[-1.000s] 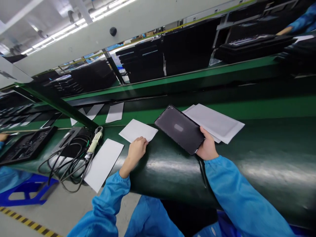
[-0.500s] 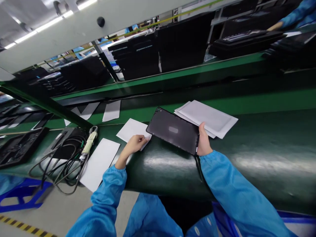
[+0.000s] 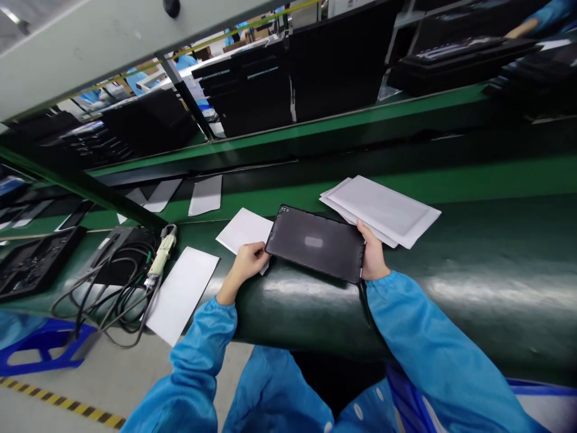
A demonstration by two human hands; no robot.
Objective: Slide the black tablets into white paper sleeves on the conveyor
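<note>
A black tablet (image 3: 315, 243) is held a little above the green work surface, its back facing up, with a camera at the upper left corner and a pale oblong mark in the middle. My right hand (image 3: 373, 252) grips its right end, thumb on the near face and the other fingers hidden underneath. At the tablet's lower left corner, my left hand (image 3: 250, 261) is closed with its fingertips pinched against the edge. Behind that hand lies a white sheet (image 3: 246, 228), partly covered by the hand and the tablet.
White padded sheets (image 3: 383, 207) lie stacked behind the tablet. To the left are another white sheet (image 3: 184, 294), a pale electric screwdriver (image 3: 161, 255), coiled cables (image 3: 121, 288) and a black tray (image 3: 38, 261). A green post (image 3: 85, 186) slants across the left side. A co-worker's arm (image 3: 536, 24) shows far right.
My left hand has moved slightly right and up to the tablet's corner. The tablet's left end has dropped a little and turned flatter toward me. The view has shifted slightly.
</note>
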